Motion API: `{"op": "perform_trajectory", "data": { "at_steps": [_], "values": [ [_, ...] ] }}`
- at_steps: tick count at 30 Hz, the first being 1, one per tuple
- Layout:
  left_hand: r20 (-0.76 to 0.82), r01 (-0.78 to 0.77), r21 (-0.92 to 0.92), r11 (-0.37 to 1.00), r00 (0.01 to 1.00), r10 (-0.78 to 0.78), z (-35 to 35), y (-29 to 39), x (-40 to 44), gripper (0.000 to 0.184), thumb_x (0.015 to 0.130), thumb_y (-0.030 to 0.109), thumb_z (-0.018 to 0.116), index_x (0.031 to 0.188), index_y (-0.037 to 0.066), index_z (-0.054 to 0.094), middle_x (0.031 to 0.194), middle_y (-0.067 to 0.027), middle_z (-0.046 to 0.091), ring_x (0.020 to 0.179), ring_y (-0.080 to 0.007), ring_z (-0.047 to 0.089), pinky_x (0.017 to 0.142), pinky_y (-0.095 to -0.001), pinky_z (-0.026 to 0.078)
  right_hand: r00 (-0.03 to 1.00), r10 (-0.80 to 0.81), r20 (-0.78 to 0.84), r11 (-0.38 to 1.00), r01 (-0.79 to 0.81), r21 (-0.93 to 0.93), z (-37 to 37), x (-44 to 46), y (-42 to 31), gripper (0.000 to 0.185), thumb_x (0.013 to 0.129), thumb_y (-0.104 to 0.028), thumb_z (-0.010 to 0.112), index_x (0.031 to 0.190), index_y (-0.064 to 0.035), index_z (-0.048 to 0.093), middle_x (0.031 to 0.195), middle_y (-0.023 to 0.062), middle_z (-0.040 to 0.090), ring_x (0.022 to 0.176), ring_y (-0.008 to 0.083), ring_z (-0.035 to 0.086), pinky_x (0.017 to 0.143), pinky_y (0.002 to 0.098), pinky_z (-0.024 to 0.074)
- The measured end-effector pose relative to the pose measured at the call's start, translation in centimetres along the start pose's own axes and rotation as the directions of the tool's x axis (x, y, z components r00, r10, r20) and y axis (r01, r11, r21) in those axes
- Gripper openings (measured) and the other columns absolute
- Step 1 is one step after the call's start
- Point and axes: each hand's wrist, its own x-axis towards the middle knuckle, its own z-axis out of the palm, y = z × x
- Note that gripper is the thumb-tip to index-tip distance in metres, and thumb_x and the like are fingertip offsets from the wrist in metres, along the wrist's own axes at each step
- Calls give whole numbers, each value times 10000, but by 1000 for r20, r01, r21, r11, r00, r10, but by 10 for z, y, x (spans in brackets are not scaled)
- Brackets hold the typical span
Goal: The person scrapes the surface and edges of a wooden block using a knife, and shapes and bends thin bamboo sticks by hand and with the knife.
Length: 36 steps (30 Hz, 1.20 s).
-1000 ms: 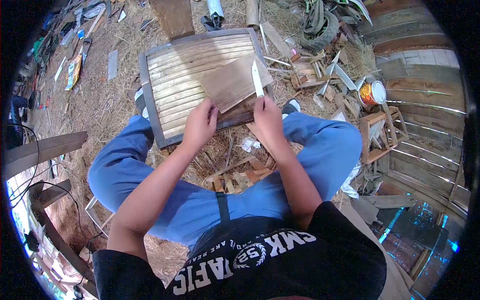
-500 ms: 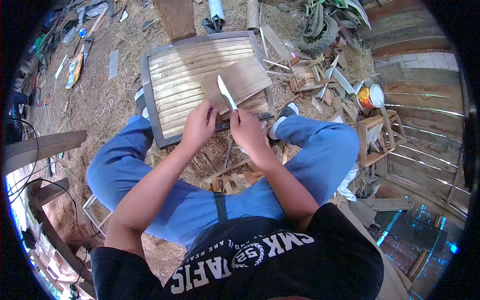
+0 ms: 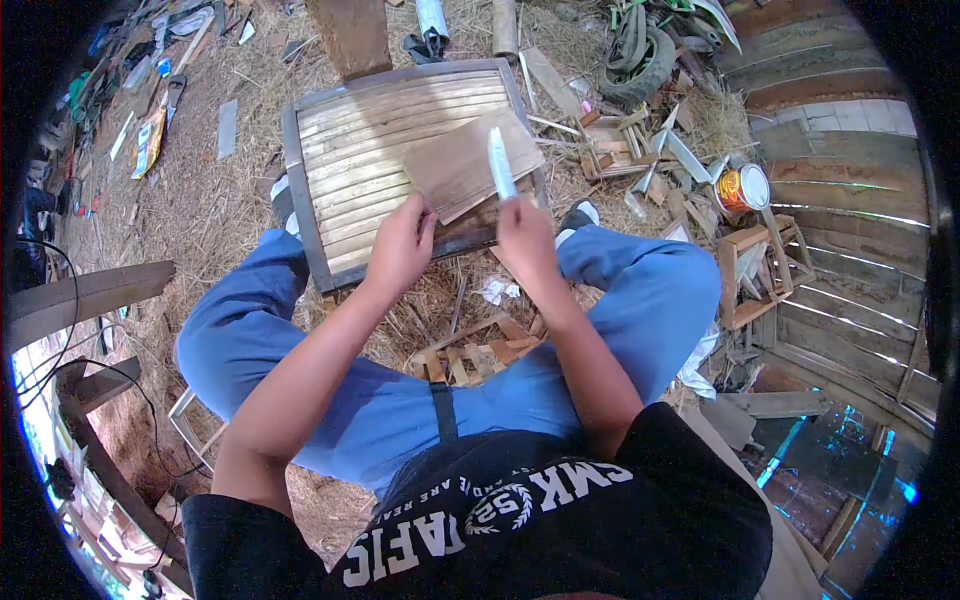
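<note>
Knife (image 3: 499, 165) is being gripped by the right hand (image 3: 526, 236), whose fingers are being wrapped around the handle, so that most of the handle is being hidden. The pale blade is being pointed away from the body, and it is being seen against a thin brown board (image 3: 450, 168); whether the two are touching cannot be told. By the left hand (image 3: 402, 245) the near left edge of that board is being met with curled fingers, the thumb being drawn in towards the forefinger; whether the edge is being pinched or merely touched cannot be told.

The board is being supported at a slant on the right part of a slatted wooden panel (image 3: 345, 180), which is being bordered by a dark frame. The panel is being straddled by two legs in blue trousers (image 3: 245, 310), with a dark shoe (image 3: 580, 215) being shown near its right side. Beyond its far edge a thick wooden post (image 3: 348, 38) is being seen. Between the knees, wood offcuts (image 3: 460, 366) are being scattered over straw. To the right, a tyre (image 3: 640, 68), a can with a colourful label (image 3: 738, 190) and a wooden frame (image 3: 745, 315) are being shown; to the far left, a yellow packet (image 3: 148, 145) is being seen on the ground.
</note>
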Motion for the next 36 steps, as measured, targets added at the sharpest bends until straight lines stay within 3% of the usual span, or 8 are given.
{"op": "perform_trajectory", "data": {
  "at_steps": [4, 8, 15, 19, 23, 27, 33, 36],
  "values": [
    [11, 17, 17, 1000, 1000, -17, -1, 2, 1, 118, 933, 77, 598, 950, -9, 519, 820, -253, 620, 770, -459, 604, 686, -501, 469, 960, -251, 125, 961, 262, -86, 24, -19, -7, 323, 991, -275, 493, 920, 1, 645, 898, 262, 670, 891, 455, 649, 788, 536, 506],
    [-5, -21, 15, 1000, 1000, 21, -3, 3, 2, 120, 934, 81, 597, 945, -11, 520, 831, -256, 630, 788, -462, 611, 687, -506, 470, 990, -140, -15, 988, 139, -72, 3, -4, -5, 336, 991, -273, 490, 907, 16, 639, 880, 273, 664, 886, 464, 646, 795, 550, 500],
    [7, 5, 19, 1000, 1000, -5, -4, 3, 4, 134, 936, 101, 605, 944, -11, 530, 839, -254, 649, 810, -465, 627, 698, -496, 491, 954, -296, 45, 945, 300, -131, 25, -14, -6, 307, 980, -258, 505, 877, 5, 624, 805, 268, 657, 798, 497, 633, 719, 569, 495],
    [24, 23, -8, 1000, 999, -22, -5, 2, 5, 135, 937, 109, 609, 945, -11, 549, 833, -244, 658, 796, -442, 639, 693, -474, 500, 983, -172, -68, 978, 163, -128, 6, 3, 0, 317, 991, -262, 492, 870, -1, 625, 801, 293, 646, 810, 492, 635, 715, 572, 492],
    [89, 189, -58, 980, 979, -184, -8, 5, 10, 163, 930, 139, 633, 934, -18, 589, 779, -201, 659, 695, -327, 643, 659, -411, 507, 966, -258, 26, 953, 258, -156, 31, -20, -7, 292, 972, -271, 525, 900, -9, 631, 826, 273, 660, 811, 485, 641, 746, 569, 489],
    [130, 233, -89, 968, 967, -220, -6, -12, 14, 201, 920, 175, 676, 913, -9, 595, 698, -101, 616, 623, -164, 548, 593, -339, 456, 974, -201, -104, 977, 192, -96, 7, 1, -2, 287, 972, -256, 520, 874, -9, 626, 818, 273, 660, 810, 479, 642, 745, 568, 493],
    [256, 313, -294, 903, 936, -241, 6, -41, 23, 178, 935, 177, 677, 852, 40, 599, 695, 24, 557, 631, -71, 470, 557, -285, 400, 967, -248, -56, 959, 237, -157, 17, -12, -5, 300, 980, -258, 510, 871, -8, 635, 795, 270, 660, 775, 486, 642, 713, 560, 499],
    [308, 441, -319, 838, 885, -349, 3, -35, 25, 168, 911, 159, 675, 861, 4, 631, 686, -27, 595, 617, -109, 505, 572, -303, 431, 977, -209, -49, 974, 204, -96, 13, -1, -1, 301, 980, -256, 510, 884, -3, 642, 795, 276, 659, 777, 485, 645, 710, 557, 502]
  ]
}}
